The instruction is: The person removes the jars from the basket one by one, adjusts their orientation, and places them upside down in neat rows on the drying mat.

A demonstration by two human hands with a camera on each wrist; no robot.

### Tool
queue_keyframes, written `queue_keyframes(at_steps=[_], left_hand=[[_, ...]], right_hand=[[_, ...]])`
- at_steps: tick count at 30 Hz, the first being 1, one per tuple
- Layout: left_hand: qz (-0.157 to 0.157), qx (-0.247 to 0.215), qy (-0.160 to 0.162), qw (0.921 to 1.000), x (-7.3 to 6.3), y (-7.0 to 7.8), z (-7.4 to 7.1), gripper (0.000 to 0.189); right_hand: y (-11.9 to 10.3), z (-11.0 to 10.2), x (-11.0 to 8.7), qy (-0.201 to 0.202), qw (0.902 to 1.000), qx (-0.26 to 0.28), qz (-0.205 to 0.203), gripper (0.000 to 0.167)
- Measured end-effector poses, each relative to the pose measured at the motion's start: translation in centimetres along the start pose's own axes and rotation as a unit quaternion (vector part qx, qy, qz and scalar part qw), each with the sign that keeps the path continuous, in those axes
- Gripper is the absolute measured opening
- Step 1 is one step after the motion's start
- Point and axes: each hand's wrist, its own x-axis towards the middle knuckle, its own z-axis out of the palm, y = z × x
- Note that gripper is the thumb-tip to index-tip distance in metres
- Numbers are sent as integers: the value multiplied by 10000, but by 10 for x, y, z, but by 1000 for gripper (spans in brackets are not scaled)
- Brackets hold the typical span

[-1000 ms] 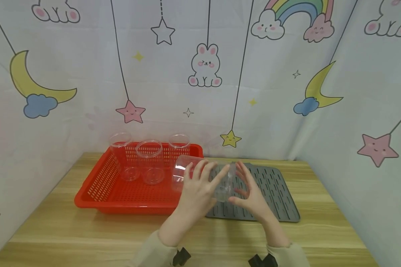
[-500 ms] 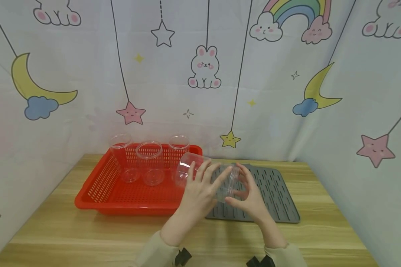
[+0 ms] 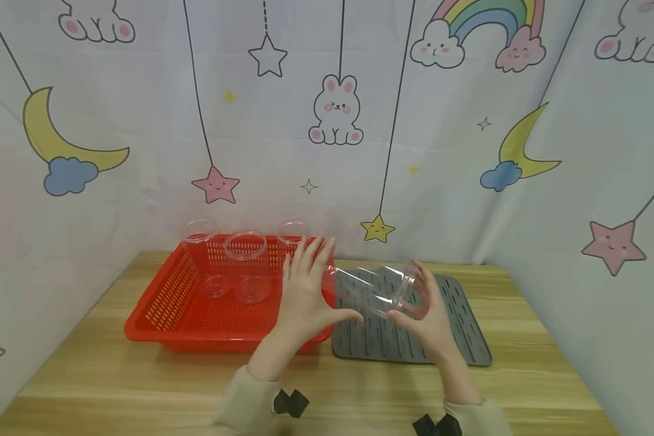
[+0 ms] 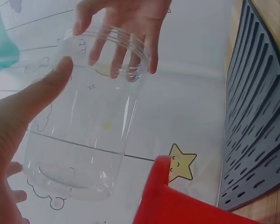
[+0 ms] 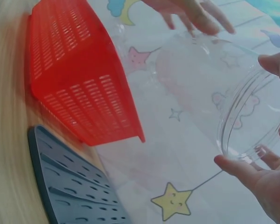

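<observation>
A clear plastic jar [image 3: 367,289] lies tilted on its side in the air above the grey mat. My right hand [image 3: 432,318] grips it round the threaded mouth, fingers on one side and thumb on the other; the right wrist view shows this jar [image 5: 191,88] with fingertips at the ridged neck. My left hand [image 3: 302,300] is spread by the jar's base end, fingers straight and thumb pointing right. In the left wrist view, the jar's rounded base [image 4: 67,182] faces down and the left thumb [image 4: 42,95] overlaps its side.
On the wooden table [image 3: 185,387] stands a red slotted basket [image 3: 212,341] with three upright clear jars, among them a middle jar [image 3: 246,272]. A grey ridged drying mat [image 3: 384,348] lies right of it. A printed curtain [image 3: 447,230] closes off the back.
My left hand has come off the jar and moved left toward the basket, its fingers spreading. My right hand has carried the jar a little to the right.
</observation>
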Motion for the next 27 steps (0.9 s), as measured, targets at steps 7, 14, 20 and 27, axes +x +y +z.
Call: queue_keyframes(at_steps=[7,14,20,27], left_hand=[[-2127,-2522,-240,9437,5,-8,-5,115],[-2767,-4448,-470,8505,7,-16,0,102],[-2755,-5917,-690,7545,6,-19,6,106],[-2765,-6960,-445,6612,9,-11,13,113]], right_hand=[[-2,-6,0,337,9969,691,-174,96],[0,-3,0,349,9866,1446,-673,93],[1,4,2,181,9789,1837,-879,90],[1,12,2,100,9757,2009,-872,89]])
